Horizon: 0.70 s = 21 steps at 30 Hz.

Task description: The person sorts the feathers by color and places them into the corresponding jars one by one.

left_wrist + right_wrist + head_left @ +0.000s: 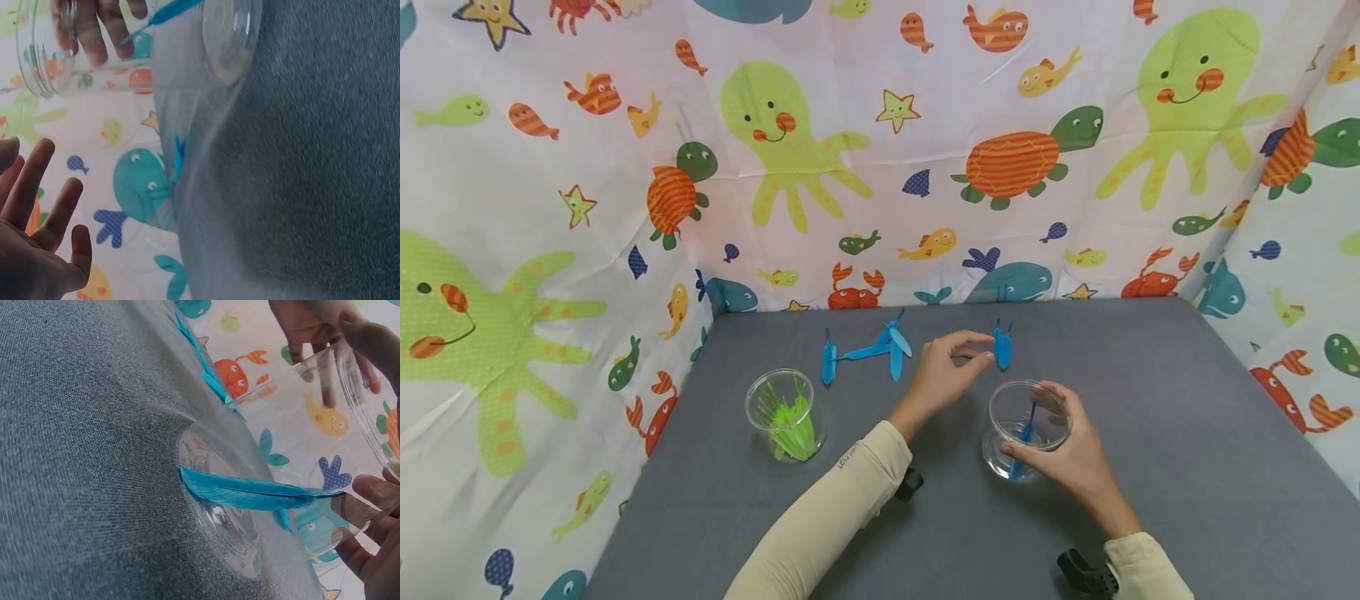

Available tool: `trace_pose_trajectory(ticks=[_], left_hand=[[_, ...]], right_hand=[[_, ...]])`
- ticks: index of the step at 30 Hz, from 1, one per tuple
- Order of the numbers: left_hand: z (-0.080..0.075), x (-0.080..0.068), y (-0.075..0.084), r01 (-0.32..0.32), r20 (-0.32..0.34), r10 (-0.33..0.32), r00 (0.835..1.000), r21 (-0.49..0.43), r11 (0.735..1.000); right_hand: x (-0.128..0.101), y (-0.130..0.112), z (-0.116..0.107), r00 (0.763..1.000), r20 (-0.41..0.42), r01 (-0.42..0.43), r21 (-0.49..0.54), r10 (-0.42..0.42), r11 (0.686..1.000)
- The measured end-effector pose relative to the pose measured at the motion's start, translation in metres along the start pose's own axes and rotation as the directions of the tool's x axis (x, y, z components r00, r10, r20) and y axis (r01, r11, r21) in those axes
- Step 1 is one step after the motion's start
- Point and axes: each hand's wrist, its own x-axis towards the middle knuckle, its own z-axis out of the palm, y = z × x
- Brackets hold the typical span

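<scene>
My right hand [1054,435] grips a clear plastic cup [1000,410] standing on the grey table [1150,400]. One blue feather [1025,433] leans inside it, its vane [250,492] resting on the cup's [294,412] bottom. My left hand [981,347] reaches past the cup with fingers [37,200] straight and spread, holding nothing. Its thumb and forefinger are close to a blue feather pair [1003,348] lying on the table, and contact cannot be made out. In the left wrist view the cup [187,56] fills the top.
Several more blue feathers [880,346] lie scattered near the table's far edge. A second clear cup [785,417] holding green feathers stands at the left. Sea-creature printed cloth [820,167] hangs close behind and on both sides.
</scene>
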Motion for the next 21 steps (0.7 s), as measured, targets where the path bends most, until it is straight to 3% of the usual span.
trace_pose_trajectory(ticks=[11,21], left_hand=[[0.003,0.016,-0.025,0.047,-0.006,-0.047,0.999,0.157,0.986],[0.009,0.029,-0.032,0.081,0.023,-0.089,0.996,0.234,0.969]], right_hand=[[0.000,-0.002,-0.001,1.000,0.002,-0.015,-0.003,0.015,1.000],[-0.001,-0.004,-0.001,1.000,0.008,-0.025,0.008,0.025,1.000]])
